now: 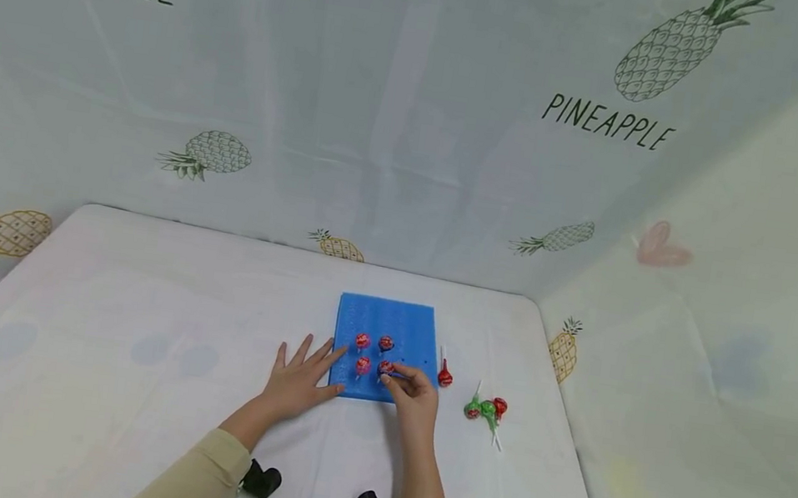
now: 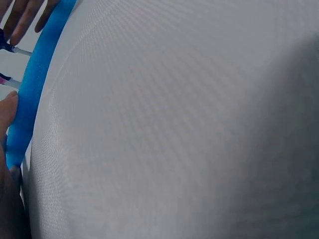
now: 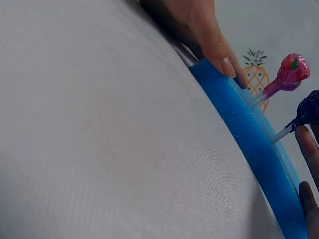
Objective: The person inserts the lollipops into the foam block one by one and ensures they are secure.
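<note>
A blue foam block (image 1: 390, 313) lies on the white table with several lollipops standing in it by their sticks. Thumb and index finger of my right hand (image 1: 418, 403) pinch a dark blue-wrapped lollipop (image 3: 310, 107) at the near row; its stick meets the foam. Left of it stands a pink lollipop (image 3: 293, 72). Behind these two are a pink-red lollipop (image 1: 362, 340) and a darker one (image 1: 386, 343). My left hand (image 1: 296, 387), fingers spread, rests at the block's left side, its thumb and fingertips touching the edge.
A red lollipop (image 1: 445, 374) lies just right of the block. Farther right, two green lollipops (image 1: 488, 410) and another red lollipop (image 1: 500, 406) lie in a loose group. Small holes show in the foam's right part. A pineapple-print cloth (image 1: 387, 113) hangs behind the table.
</note>
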Motion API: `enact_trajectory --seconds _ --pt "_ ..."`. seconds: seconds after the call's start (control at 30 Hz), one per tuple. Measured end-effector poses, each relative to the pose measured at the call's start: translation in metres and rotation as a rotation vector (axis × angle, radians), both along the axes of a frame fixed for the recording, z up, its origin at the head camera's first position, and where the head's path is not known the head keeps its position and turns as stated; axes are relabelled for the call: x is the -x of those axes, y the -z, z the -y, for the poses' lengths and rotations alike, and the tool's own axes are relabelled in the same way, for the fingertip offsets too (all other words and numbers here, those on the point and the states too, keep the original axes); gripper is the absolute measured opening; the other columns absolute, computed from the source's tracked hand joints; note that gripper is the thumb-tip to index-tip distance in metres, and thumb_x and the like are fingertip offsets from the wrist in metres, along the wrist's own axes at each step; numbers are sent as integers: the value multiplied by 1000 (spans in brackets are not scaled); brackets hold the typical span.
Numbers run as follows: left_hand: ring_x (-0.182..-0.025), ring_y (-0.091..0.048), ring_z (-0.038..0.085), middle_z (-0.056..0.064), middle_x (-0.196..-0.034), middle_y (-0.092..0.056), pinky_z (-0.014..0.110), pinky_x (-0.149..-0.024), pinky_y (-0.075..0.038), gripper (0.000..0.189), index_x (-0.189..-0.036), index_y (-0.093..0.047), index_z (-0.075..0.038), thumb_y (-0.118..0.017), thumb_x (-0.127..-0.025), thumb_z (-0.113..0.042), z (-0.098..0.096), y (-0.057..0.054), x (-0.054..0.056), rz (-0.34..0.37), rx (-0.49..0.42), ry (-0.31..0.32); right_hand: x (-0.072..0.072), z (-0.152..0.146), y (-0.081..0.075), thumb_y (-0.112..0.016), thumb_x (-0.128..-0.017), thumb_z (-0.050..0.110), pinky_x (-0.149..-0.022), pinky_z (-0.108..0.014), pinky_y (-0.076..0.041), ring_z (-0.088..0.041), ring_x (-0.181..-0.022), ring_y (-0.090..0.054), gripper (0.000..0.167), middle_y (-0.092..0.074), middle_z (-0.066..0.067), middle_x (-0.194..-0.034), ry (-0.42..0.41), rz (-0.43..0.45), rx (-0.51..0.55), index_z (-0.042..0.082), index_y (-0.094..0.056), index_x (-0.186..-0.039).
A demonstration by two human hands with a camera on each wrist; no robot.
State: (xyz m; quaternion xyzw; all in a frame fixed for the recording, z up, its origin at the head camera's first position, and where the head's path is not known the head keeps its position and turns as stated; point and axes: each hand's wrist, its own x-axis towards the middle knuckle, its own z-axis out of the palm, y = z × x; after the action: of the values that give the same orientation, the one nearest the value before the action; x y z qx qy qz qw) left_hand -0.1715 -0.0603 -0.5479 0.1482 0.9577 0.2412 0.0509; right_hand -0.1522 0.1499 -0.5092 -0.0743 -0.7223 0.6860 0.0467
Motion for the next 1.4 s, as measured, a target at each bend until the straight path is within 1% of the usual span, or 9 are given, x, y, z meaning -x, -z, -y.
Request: enact_trajectory --seconds 0.07,0.17,0.43,0.57,0.77,0.9,1.1,1.3,1.4 --pt "-147 -4 41 8 -159 -25 68 -107 8 72 -154 -33 -25 -52 -94 -59 0 1 0 2 3 1 -4 2 -10 -73 -86 2 -73 -20 -53 -10 -83 -68 22 -71 -15 -100 -5 9 -18 -5 -69 -106" --pt "-147 -5 41 8 -159 -26 68 -107 7 71 -154 -33 -25 -52 -94 -58 -1 1 1 -2 6 1 -4 1 -11 -73 -86 3 -72 -19 -52 -10 -83 -68 23 -71 -17 -100 -15 -2 -35 -6 -69 -106" --pt "-146 -4 41 8 -159 -25 69 -107 7 71 -154 -33 -25 -52 -94 -58 0 1 1 0 -7 6 7 -6 15 -76 -85 9 -75 -20 -52 -13 -89 -68 26 -72 -12 -102 -7 13 -28 0 -71 -109" --pt "-146 -3 41 7 -160 -24 69 -107 8 71 -154 -32 -25 -52 -94 -58 1 3 1 3 -9 5 6 -10 17 -76 -86 14 -79 -21 -52 -16 -97 -66 27 -71 -11 -108 1 -22 -55 4 -72 -111" --pt "-147 -1 41 7 -160 -23 68 -107 10 71 -154 -31 -25 -53 -94 -56 1 2 1 14 -27 13 4 -26 17 -75 -86 8 -81 -22 -53 -16 -95 -67 26 -68 -18 -111 52 -64 -3 2 -71 -111" --pt "-147 -1 41 7 -160 -23 68 -107 10 71 -154 -32 -25 -53 -94 -56 1 2 1 19 -31 12 6 -39 18 -77 -84 7 -78 -20 -53 -14 -92 -67 28 -69 -16 -111 118 -18 5 -1 -70 -110" --pt "-146 -3 41 7 -160 -24 69 -107 8 70 -154 -32 -25 -53 -94 -56 0 0 1 11 -18 11 9 -56 18 -80 -82 12 -71 -15 -51 -15 -89 -62 31 -69 -12 -106 264 80 -89 1 -71 -109" --pt "-146 -2 42 9 -159 -24 68 -107 9 70 -154 -32 -23 -55 -94 -53 0 -6 -2 21 -40 12 11 -70 23 -79 -83 15 -63 -19 -49 -18 -87 -58 27 -66 -8 -106 308 149 -171 7 -72 -108" --pt "-146 -4 43 10 -159 -25 69 -107 8 70 -154 -34 -22 -56 -94 -52 0 -6 -2 11 -45 15 14 -76 26 -78 -83 11 -61 -21 -49 -19 -85 -58 26 -66 -10 -106 306 137 -210 6 -72 -108"
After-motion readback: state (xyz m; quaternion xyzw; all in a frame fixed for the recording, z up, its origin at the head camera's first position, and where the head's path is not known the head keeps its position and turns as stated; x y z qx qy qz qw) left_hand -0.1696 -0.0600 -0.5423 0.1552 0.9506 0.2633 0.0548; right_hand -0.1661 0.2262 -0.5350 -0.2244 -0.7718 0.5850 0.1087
